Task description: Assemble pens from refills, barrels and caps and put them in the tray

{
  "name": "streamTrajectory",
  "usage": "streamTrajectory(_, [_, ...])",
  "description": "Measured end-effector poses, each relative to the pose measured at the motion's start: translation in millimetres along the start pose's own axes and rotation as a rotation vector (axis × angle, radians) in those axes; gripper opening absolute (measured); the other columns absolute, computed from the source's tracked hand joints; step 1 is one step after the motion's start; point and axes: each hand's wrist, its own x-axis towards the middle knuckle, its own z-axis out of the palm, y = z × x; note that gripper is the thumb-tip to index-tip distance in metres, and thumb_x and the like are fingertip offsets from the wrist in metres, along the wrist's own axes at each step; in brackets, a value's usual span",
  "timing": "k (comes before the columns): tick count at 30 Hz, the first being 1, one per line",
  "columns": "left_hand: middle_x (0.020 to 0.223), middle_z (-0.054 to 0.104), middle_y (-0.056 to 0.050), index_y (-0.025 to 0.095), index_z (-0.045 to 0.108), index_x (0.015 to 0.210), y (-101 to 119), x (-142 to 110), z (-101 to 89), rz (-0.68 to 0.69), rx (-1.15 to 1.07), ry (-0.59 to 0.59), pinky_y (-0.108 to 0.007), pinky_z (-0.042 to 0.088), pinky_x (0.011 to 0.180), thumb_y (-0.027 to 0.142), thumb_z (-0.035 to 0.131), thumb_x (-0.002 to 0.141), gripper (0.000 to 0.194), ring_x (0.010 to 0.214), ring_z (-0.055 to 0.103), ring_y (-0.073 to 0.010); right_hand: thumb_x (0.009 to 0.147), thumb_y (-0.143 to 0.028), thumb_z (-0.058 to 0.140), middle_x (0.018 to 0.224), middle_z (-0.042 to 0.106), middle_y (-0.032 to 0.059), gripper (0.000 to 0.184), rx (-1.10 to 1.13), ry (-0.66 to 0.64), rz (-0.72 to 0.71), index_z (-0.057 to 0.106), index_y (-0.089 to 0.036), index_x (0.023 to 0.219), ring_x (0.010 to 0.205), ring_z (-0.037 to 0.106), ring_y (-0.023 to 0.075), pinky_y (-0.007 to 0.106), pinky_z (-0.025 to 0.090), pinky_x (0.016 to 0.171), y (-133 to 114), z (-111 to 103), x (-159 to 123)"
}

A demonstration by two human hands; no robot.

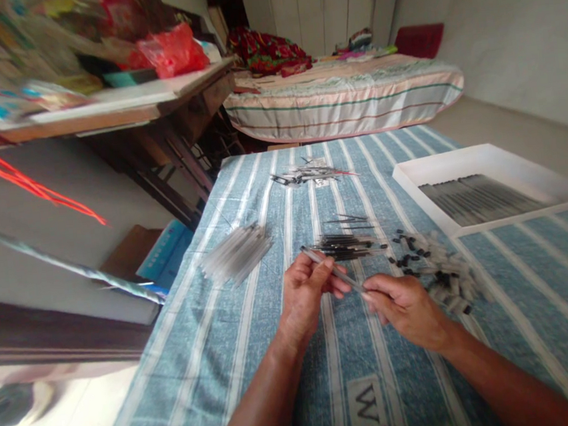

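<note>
Left hand (304, 291): grip closed, thumb pressed over the fingers on a thin, grey, translucent pen (345, 276). Right hand (404, 310): grip closed too, thumb and forefinger pinching the pen's lower right end. Pen sits between both hands, slanted, just above the surface (214, 374); its fine details too small to read. Surface wears a woven-looking cloth, mottled blue with off-white stripes, a few soft wrinkles, printed lettering at the near edge.

Just beyond the hands: bundle of slim dark rods (350, 247), straight, roughly parallel, a few lying apart on its far side. To the left, stack of tubes (237, 252), frosted, smooth, long and narrow, laid side by side. To the right, loose heap of caps (453, 276), short cylinders, cloudy plastic and black pieces mixed, pointing every way. Far end: small scatter of thin pieces (305, 174), black, clear, one reddish.

Far right: box (511, 168), white, shallow, straight-walled, open top, holding a neat row of grey pens (481, 199) with dark ends. Off left, crinkled red plastic bag (175, 50) on a side table (119, 118). Behind, bed (349, 106) with pale striped fabric.
</note>
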Motion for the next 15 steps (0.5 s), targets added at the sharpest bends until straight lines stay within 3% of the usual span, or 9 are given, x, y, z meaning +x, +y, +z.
streamTrajectory(6, [0.070, 0.070, -0.004, 0.014, 0.054, 0.078, 4, 1, 1.5, 0.003, 0.049, 0.027, -0.022, 0.049, 0.045, 0.026, 0.065, 0.077, 0.016, 0.048, 0.063, -0.0133, 0.085, -0.026, 0.047, 0.053, 0.051, -0.0040, 0.020, 0.009, -0.001, 0.043, 0.052, -0.018, 0.067, 0.045, 0.048, 0.0080, 0.019, 0.037, 0.048, 0, 0, 8])
streamTrajectory(12, [0.068, 0.070, -0.005, 0.013, 0.060, 0.074, 6, 3, 3.4, -0.032, 0.092, 0.012, -0.023, 0.047, 0.047, 0.029, 0.067, 0.075, 0.018, 0.048, 0.061, -0.0127, 0.086, -0.021, 0.048, 0.058, 0.053, -0.0020, 0.024, -0.255, 0.059, -0.172, 0.057, -0.017, 0.063, 0.057, 0.050, 0.0095, 0.021, 0.035, 0.057, -9, -2, 19])
streamTrajectory(15, [0.069, 0.071, -0.006, 0.014, 0.061, 0.079, 4, 3, 4.1, -0.071, 0.121, -0.003, -0.025, 0.048, 0.049, 0.032, 0.069, 0.073, 0.021, 0.051, 0.061, -0.0144, 0.083, -0.021, 0.052, 0.058, 0.055, -0.0003, 0.028, -0.396, 0.089, -0.193, 0.058, -0.017, 0.056, 0.061, 0.052, 0.0109, 0.022, 0.035, 0.059, -10, -16, 21])
